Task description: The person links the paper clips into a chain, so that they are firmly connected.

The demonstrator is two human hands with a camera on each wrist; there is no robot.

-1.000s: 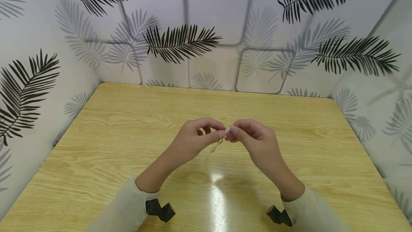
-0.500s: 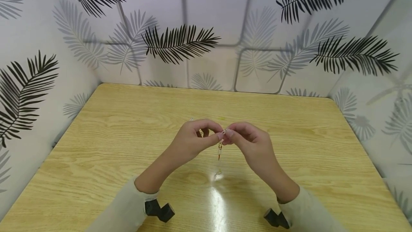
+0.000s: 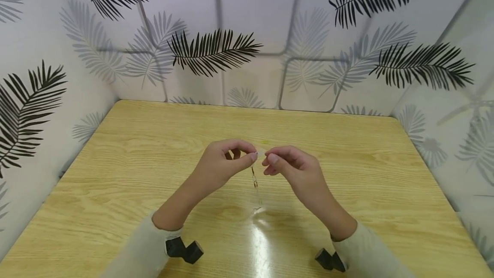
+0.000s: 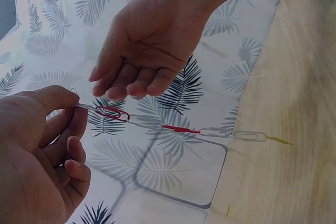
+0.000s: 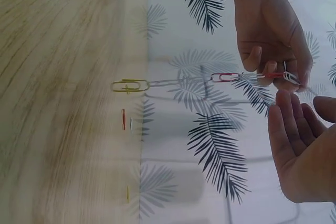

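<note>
The right hand (image 3: 299, 168), fingers loose and seemingly empty, parts from the left hand (image 3: 220, 163), whose pinch alone now apparently bears the paper-clip chain (image 4: 181, 129).

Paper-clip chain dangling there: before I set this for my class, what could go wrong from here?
The paper-clip chain appears to hang from the left hand alone, so a slip might drop it all. The right hand, close by, could jostle a link loose. The slim loose yellow clip lies on the table and might prove fiddly to lift.
</note>
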